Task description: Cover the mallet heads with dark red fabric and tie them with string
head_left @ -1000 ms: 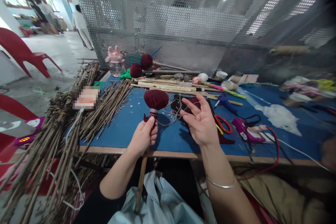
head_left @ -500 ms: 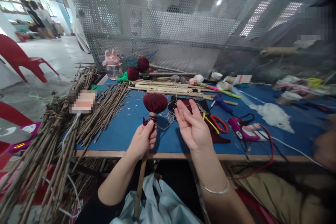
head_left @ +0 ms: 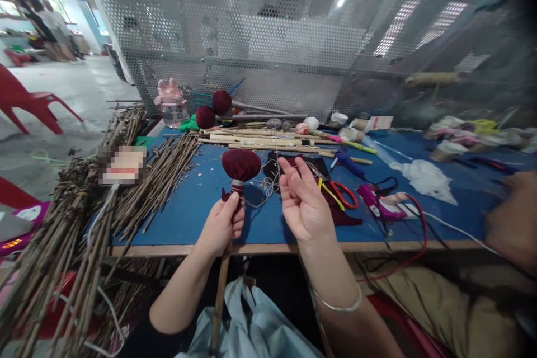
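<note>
I'm watching this one from afar through the head cam, and the left hand [head_left: 223,224] has its fingers wrapped snugly around a wooden stick [head_left: 219,305], thumb pressed up near the top. Gripping that high probably stops the burgundy cloth head [head_left: 241,164] from wobbling, and it leaves the pale binding [head_left: 237,183] round its neck exposed. The head sits upright in the air over the blue table [head_left: 168,230], while the stick slants down toward the lap, which I guess gives the long end somewhere to go. The right hand [head_left: 308,204] is up just beside it, palm facing me, fingers loosely curled with gaps between them. Some pale thread [head_left: 268,187] lies tangled between the two hands, but I honestly can't tell if any of it is caught on a fingertip. Just past the right hand there's a red loop handle [head_left: 346,194] beside a yellow one [head_left: 332,196], near enough to grab, I'd say, and a blue glue gun [head_left: 349,162] a bit farther off. Over on the left, thin twigs [head_left: 157,184] lie roughly lined up, likely to save room. At the back, two burgundy balls [head_left: 205,117] sit near the perforated metal panel [head_left: 235,33], presumably parked there out of the way.
</note>
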{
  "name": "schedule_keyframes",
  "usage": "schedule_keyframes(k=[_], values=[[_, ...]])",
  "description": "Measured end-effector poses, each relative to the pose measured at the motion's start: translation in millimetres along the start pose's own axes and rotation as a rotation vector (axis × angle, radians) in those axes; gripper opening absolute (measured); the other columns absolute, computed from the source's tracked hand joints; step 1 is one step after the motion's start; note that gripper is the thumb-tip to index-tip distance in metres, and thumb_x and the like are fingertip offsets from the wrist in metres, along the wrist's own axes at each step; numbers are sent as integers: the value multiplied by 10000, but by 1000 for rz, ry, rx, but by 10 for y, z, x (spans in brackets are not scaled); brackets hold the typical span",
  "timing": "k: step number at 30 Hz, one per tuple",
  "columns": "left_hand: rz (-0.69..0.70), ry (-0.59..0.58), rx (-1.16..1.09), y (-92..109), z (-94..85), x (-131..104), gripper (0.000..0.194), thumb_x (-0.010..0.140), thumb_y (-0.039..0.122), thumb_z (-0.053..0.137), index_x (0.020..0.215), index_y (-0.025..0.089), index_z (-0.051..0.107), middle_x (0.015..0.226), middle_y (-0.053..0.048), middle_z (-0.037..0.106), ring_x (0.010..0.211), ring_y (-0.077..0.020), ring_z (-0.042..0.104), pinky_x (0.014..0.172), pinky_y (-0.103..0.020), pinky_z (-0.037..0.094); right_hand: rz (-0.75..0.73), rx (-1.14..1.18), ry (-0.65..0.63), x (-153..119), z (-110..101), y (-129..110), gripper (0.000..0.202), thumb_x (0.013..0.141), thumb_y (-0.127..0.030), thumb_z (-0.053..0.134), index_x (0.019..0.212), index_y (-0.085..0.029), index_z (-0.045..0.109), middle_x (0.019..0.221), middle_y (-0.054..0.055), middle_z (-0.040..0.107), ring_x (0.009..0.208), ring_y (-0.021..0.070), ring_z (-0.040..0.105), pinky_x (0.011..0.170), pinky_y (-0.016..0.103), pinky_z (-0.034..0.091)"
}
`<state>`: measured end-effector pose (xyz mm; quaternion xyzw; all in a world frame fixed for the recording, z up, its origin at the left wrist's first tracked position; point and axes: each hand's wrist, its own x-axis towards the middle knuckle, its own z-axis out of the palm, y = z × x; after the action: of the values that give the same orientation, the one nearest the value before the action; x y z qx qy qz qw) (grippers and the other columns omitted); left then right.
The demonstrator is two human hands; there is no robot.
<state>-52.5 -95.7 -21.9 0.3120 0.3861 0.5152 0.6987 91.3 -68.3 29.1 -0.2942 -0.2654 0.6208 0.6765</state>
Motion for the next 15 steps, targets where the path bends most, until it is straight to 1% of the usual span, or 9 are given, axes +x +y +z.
schedule_keyframes(k=[4,11,15], values=[[-5,-1,-2,0,-11,11,352,773,512,520,741,177,418,488,101,254,362,-11,171,340,-108,139,10,-13,-5,3,-12,23,515,656,-90,674,1111,-249,490,1091,26,634,1067,100,564,969,282,436],[-8,1,-5,5,-9,17,365,759,521,533,733,177,414,487,103,256,360,-9,169,339,-107,138,-8,-36,22,8,-10,29,543,652,-57,625,1128,-261,465,1081,28,623,1141,138,519,1017,368,393],[-7,-4,-2,0,-3,16,359,764,516,528,732,177,413,490,101,266,360,-8,173,340,-108,134,-22,-63,6,-24,-1,-7,563,658,-75,620,1157,-271,449,1115,39,600,1173,152,491,1021,375,394]])
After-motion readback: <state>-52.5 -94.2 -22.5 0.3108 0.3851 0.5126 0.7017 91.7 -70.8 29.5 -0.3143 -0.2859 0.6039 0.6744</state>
